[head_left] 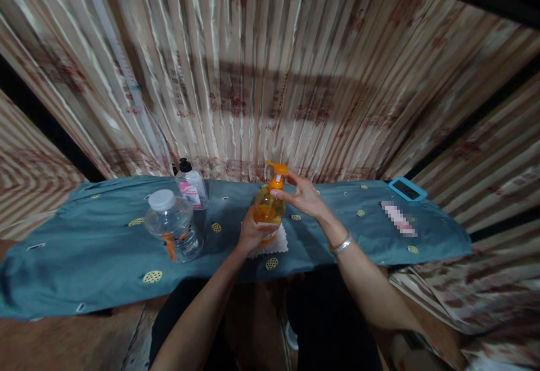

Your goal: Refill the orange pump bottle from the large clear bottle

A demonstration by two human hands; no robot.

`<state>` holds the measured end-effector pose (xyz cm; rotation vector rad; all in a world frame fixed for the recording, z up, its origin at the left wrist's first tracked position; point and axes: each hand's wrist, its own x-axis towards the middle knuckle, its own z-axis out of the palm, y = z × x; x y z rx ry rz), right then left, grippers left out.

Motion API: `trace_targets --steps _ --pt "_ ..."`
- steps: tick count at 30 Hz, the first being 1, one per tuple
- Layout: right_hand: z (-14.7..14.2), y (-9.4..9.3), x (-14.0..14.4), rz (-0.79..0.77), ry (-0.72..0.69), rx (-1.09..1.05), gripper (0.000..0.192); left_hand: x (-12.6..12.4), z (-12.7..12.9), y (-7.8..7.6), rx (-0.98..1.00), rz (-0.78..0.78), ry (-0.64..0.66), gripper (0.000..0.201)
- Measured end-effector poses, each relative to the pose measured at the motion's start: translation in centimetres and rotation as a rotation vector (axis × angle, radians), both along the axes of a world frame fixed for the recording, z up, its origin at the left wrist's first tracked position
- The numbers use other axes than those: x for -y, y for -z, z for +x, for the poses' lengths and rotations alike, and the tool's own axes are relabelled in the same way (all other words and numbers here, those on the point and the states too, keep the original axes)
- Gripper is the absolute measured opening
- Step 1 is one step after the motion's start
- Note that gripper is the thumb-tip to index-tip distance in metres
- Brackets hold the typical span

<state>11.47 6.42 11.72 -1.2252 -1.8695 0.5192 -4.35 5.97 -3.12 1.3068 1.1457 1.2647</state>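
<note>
2 bare forearms reach forward past dark-clothed legs, a silvery bracelet round the right wrist. what they lead to is a pump bottle, and it's a bright thing to look at: see-through amber body with rounded shoulders, deeper orange liquid lower down, a pale label partly covered by fingers, and a glossy orange pump head with its spout pointing to the person's left. it looks roughly upright, between the hands, over a white scalloped cloth near the table's front edge; whether its base touches that cloth i can't tell, with fingers in the way.

the left hand is curled round the lower body from the left side. the right hand comes in from the right, higher up, thumb and fingers parted about the neck just under the pump head, the thumb at the bottle's shoulder; how firmly they pinch i can't make out.

well off to the left on the blue-green tablecloth stand a clear jar with a white lid and, behind it, a clear bottle with a black cap. far right lies a blue-framed device.
</note>
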Motion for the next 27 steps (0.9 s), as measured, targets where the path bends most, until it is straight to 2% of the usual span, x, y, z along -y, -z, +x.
trace_targets --steps 2,4,9,11,14,17,19,23,25,27 --pt "-0.5 -0.3 0.1 0.034 0.136 0.048 0.054 0.0 0.0 0.1 -0.005 0.002 0.001 0.061" --pt "-0.8 -0.5 0.2 0.055 0.194 0.094 0.05 -0.1 0.0 0.1 0.008 -0.008 -0.003 0.061" --pt "-0.6 -0.6 0.3 0.01 0.038 0.133 0.03 0.1 -0.1 -0.1 0.046 -0.046 -0.011 0.063" --pt "-0.5 -0.6 0.3 0.018 -0.002 0.141 0.032 0.1 -0.1 -0.3 0.02 -0.046 -0.022 0.064" --pt "-1.0 -0.5 0.2 0.059 0.12 0.171 0.051 0.2 0.0 -0.6 -0.028 -0.035 -0.032 0.062" --pt "-1.5 -0.3 -0.1 0.097 0.257 0.189 0.044 0.1 0.1 -0.4 -0.029 -0.019 -0.019 0.059" --pt "-1.5 -0.1 -0.2 0.084 0.241 0.182 0.036 0.1 0.1 -0.2 -0.015 -0.018 -0.014 0.061" --pt "-1.0 0.1 -0.1 0.02 0.067 0.156 0.022 0.0 0.0 0.2 0.017 -0.02 -0.002 0.062" --pt "-0.9 0.2 0.0 0.024 0.032 0.147 0.031 0.0 0.0 0.2 0.023 -0.016 0.007 0.06" --pt "-1.1 0.4 0.0 0.047 0.099 0.143 0.046 0.0 0.1 0.2 0.026 -0.018 0.008 0.06"
